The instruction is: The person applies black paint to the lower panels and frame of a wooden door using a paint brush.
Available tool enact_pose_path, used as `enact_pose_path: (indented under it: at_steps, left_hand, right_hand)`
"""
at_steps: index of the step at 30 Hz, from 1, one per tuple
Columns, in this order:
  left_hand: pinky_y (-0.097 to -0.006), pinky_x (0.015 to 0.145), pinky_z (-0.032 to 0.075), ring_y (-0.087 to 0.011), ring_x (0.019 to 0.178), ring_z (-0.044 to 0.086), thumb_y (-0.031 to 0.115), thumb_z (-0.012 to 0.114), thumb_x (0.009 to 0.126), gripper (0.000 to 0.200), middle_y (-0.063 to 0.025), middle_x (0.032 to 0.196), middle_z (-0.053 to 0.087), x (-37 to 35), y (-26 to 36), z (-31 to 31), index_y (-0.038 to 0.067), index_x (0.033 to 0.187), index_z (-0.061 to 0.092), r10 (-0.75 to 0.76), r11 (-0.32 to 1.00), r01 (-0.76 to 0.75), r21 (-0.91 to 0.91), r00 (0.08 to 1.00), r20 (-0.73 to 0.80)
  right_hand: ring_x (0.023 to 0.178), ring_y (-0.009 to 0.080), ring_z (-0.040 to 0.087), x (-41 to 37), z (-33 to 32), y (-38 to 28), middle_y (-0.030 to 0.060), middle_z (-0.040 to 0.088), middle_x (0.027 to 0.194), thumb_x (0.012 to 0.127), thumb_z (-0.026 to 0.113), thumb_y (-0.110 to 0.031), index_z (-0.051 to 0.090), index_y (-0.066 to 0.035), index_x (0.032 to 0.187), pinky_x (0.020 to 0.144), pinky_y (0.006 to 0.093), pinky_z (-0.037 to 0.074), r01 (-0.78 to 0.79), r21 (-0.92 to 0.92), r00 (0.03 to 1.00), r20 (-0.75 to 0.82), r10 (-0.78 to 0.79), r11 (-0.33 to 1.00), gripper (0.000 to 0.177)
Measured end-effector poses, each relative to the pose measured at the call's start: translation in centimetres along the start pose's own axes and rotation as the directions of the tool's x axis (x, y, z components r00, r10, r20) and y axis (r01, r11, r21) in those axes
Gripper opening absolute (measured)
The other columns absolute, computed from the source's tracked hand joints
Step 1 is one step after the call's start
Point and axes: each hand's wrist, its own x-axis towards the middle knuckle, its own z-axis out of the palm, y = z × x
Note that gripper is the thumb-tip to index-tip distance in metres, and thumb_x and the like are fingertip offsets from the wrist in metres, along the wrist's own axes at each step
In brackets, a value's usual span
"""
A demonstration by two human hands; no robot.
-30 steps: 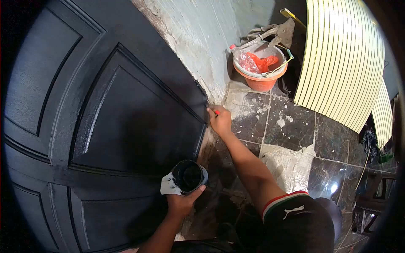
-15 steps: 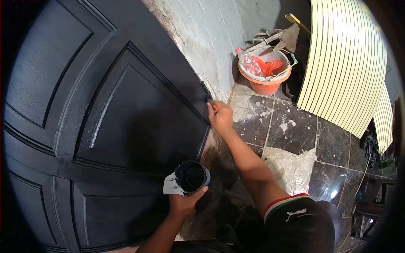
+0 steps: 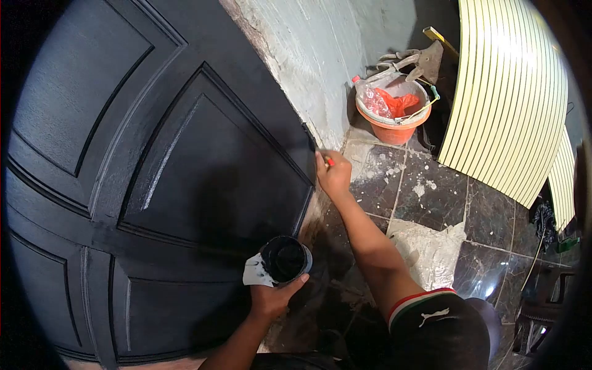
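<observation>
A dark, panelled door (image 3: 240,185) fills the left side of the head view. At its right edge, beside the rough wall, my right hand (image 3: 335,176) is closed around a paintbrush (image 3: 330,161). Only a bit of the brush's red handle shows; its bristles are hard to make out against the door edge. Lower down, my left hand (image 3: 274,300) grips a round tub of black paint (image 3: 285,259) from below and the side. A white, black-spotted scrap (image 3: 256,271) sticks out at the tub's left side.
An orange bucket (image 3: 394,132) with a plastic bottle and red plastic stands by the plastered wall (image 3: 308,68). Ribbed cream panels (image 3: 493,105) lean at the right. A whitish sack (image 3: 428,253) lies on the dark, splattered tiles (image 3: 431,197). A dark stool (image 3: 546,308) is at lower right.
My right hand has slid slightly down along the door edge with the paintbrush. The whole view has shifted a little; my left hand still holds the tub.
</observation>
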Motion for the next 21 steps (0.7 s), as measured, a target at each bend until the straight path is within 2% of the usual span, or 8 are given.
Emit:
enact_pose_path:
  at_steps: [2, 5, 6, 9, 12, 16, 19, 21]
  left_hand:
    - [-0.0349, 0.1, 0.054, -0.0194, 0.109, 0.068, 0.003, 0.092, 0.075, 0.056, -0.0097, 0.117, 0.069, 0.0, 0.2, 0.2, -0.002, 0.124, 0.063, -0.011, 0.999, 0.011, -0.037, 1.0, 0.004]
    - [-0.0351, 0.1, 0.054, -0.0194, 0.108, 0.068, 0.003, 0.091, 0.076, 0.056, -0.0093, 0.117, 0.069, 0.1, 0.5, 0.3, -0.001, 0.124, 0.063, 0.007, 0.999, -0.007, -0.037, 1.0, 0.004]
    - [-0.0363, 0.101, 0.053, -0.0206, 0.11, 0.068, 0.004, 0.09, 0.078, 0.054, -0.01, 0.12, 0.069, 0.0, 0.5, 0.4, -0.001, 0.125, 0.064, 0.006, 0.998, -0.006, -0.057, 1.0, 0.012]
    - [-0.0386, 0.103, 0.052, -0.0232, 0.115, 0.067, 0.006, 0.087, 0.083, 0.051, -0.0115, 0.125, 0.069, -0.4, 0.0, 0.1, -0.001, 0.128, 0.064, 0.02, 0.998, -0.019, -0.054, 0.999, 0.03]
    - [-0.0386, 0.103, 0.051, -0.0238, 0.115, 0.068, 0.006, 0.087, 0.084, 0.05, -0.0118, 0.125, 0.069, -0.2, 0.0, -0.4, 0.0, 0.129, 0.064, 0.063, 0.997, -0.065, 0.048, 0.997, 0.047]
    - [-0.0395, 0.104, 0.051, -0.0249, 0.116, 0.067, 0.007, 0.087, 0.084, 0.051, -0.0123, 0.125, 0.07, -0.5, -0.2, -0.7, -0.001, 0.129, 0.064, 0.035, 0.997, -0.04, 0.07, 0.997, 0.064]
    - [-0.0405, 0.105, 0.05, -0.0259, 0.117, 0.067, 0.008, 0.087, 0.084, 0.051, -0.0127, 0.126, 0.07, -0.4, -0.7, -0.2, -0.001, 0.129, 0.064, 0.002, 1.0, -0.003, 0.021, 0.999, 0.045]
    - [-0.0391, 0.102, 0.051, -0.0245, 0.114, 0.067, 0.007, 0.088, 0.081, 0.051, -0.0119, 0.122, 0.07, -0.2, -0.5, 0.2, 0.0, 0.125, 0.065, 0.016, 0.999, -0.017, 0.029, 1.0, 0.016]
  right_hand:
    - [0.075, 0.0298, 0.074, 2.1, 0.0, -3.4, 0.0176, 0.077, 0.087, 0.093, 0.077, -0.012, 0.077, 0.001, 0.094, 0.074, 0.0385, 0.057, 0.01, 0.173, 0.991, -0.13, 0.013, 0.985, 0.013]
    - [0.075, 0.0219, 0.073, 3.2, 0.7, -4.9, 0.016, 0.077, 0.085, 0.093, 0.077, -0.012, 0.077, 0.001, 0.093, 0.073, 0.0358, 0.056, -0.335, 0.368, 0.912, -0.104, 0.396, 0.868, 0.014]
    - [0.073, 0.0162, 0.07, 2.6, 2.0, -2.2, 0.0117, 0.076, 0.079, 0.092, 0.079, -0.014, 0.076, 0.002, 0.089, 0.07, 0.033, 0.054, -0.407, 0.531, 0.863, -0.042, 0.503, 0.743, 0.016]
    - [0.069, 0.015, 0.067, -2.4, 4.9, 8.6, 0.0074, 0.073, 0.074, 0.093, 0.077, -0.017, 0.075, 0.001, 0.084, 0.068, 0.031, 0.052, -0.592, 0.404, 0.736, -0.082, 0.672, 0.697, 0.02]
    - [0.067, 0.0142, 0.064, -2.1, 1.2, 7.9, 0.0053, 0.071, 0.07, 0.094, 0.075, -0.019, 0.074, 0.001, 0.08, 0.067, 0.0307, 0.051, -0.634, 0.099, 0.744, -0.196, 0.639, 0.767, 0.024]
    - [0.064, 0.0168, 0.061, 3.6, -0.4, 2.6, 0.0099, 0.069, 0.068, 0.095, 0.074, -0.019, 0.071, 0.001, 0.076, 0.067, 0.0357, 0.05, -0.438, 0.53, 0.794, -0.151, 0.589, 0.727, 0.028]
    - [0.063, 0.0176, 0.061, 3.7, 0.6, 0.7, 0.0113, 0.07, 0.069, 0.094, 0.076, -0.02, 0.072, 0.001, 0.079, 0.066, 0.0362, 0.05, -0.272, 0.312, 0.894, -0.268, 0.359, 0.91, 0.026]
    - [0.064, 0.0197, 0.064, 1.4, 0.8, 1.3, 0.0135, 0.072, 0.072, 0.093, 0.078, -0.019, 0.075, 0.001, 0.084, 0.066, 0.036, 0.052, -0.326, 0.173, 0.927, -0.135, 0.35, 0.929, 0.022]
